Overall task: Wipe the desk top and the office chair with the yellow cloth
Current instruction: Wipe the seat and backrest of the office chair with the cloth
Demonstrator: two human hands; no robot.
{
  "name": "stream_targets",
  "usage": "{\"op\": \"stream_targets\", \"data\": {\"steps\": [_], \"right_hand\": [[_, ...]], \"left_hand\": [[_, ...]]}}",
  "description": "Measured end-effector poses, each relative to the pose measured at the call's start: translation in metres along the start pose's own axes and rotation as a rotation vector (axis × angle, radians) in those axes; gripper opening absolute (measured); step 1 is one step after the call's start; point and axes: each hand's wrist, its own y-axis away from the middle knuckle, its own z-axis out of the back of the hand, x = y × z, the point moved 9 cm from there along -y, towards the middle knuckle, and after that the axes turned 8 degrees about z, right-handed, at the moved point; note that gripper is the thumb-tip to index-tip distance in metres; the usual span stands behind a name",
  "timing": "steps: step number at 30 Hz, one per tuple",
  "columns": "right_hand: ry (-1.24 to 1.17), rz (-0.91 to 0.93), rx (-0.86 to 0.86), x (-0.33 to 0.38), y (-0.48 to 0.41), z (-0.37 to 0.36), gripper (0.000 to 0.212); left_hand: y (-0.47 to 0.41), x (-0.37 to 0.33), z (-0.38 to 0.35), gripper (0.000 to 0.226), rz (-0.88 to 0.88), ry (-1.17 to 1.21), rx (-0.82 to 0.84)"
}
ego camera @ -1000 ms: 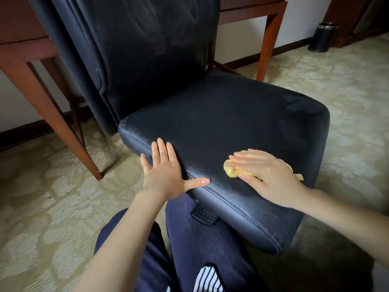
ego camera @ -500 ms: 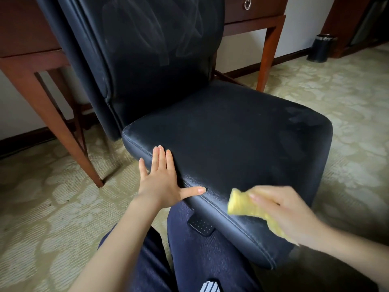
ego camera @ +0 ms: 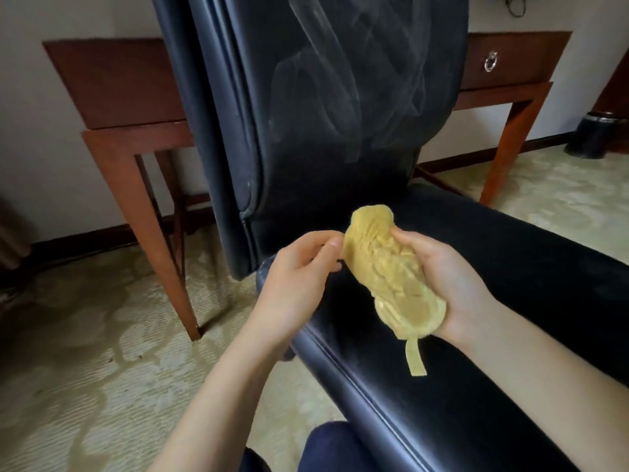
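One crumpled yellow cloth: right hand cupped it, left hand pinched its edge. One smooth black leather office chair stood beneath.

yellow cloth 1 | office chair 1 | desk 1 | bin 1 | left hand + right hand — 2

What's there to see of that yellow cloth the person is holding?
The yellow cloth is a soft, crumpled, fuzzy-looking rag, bunched into a long wad. It lies cupped in the right hand, held over the black chair seat. The left hand pinches its upper left edge. A narrow yellow strip dangles from its lower end.
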Motion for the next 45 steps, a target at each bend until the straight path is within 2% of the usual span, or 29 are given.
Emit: {"op": "stream_targets", "data": {"steps": [5,10,13,16,20,22,25,27,32,36,40,45], "right_hand": [[0.257,0.163,0.088,0.022,-0.029,-0.017,0.02],[0.649,0.394,0.041,0.092,-0.03,-0.033,0.015],[0.806,0.517,0.142,0.165,-0.018,-0.069,0.015],[0.925,0.676,0.193,0.244,-0.009,-0.113,0.013],[0.902,0.857,0.131,0.329,-0.006,-0.158,0.014],[0.868,0.889,0.077,0.362,-0.002,-0.171,0.016],[0.85,0.873,0.019,0.398,0.002,-0.181,0.011],[0.935,0.874,0.003,0.419,0.007,-0.189,0.011],[1.218,0.87,0.069,0.481,0.027,-0.242,0.01],[1.267,0.787,0.122,0.522,0.041,-0.289,0.012],[1.074,0.464,0.238,0.537,0.058,-0.327,0.007],[0.497,0.134,0.132,0.522,0.074,-0.344,0.003]], "left_hand": [[-0.019,-0.01,0.027,0.008,-0.08,0.102,-0.041],[-0.024,-0.055,0.024,0.009,-0.092,-0.041,-0.031],[-0.017,-0.117,0.039,0.009,-0.083,-0.131,0.011],[-0.015,-0.203,0.069,0.007,-0.148,-0.242,-0.001],[-0.023,-0.297,0.108,0.007,-0.152,-0.199,-0.024],[-0.027,-0.328,0.12,0.009,-0.104,-0.143,-0.015],[-0.028,-0.361,0.131,0.013,0.001,0.033,0.046],[-0.023,-0.381,0.134,0.013,0.041,0.105,0.094],[-0.01,-0.439,0.163,0.012,0.084,0.044,0.061],[0.001,-0.47,0.193,0.009,0.154,0.019,-0.014],[0.025,-0.497,0.222,0.024,0.16,0.004,0.031],[0.053,-0.504,0.247,0.041,0.056,-0.062,-0.018]]}}
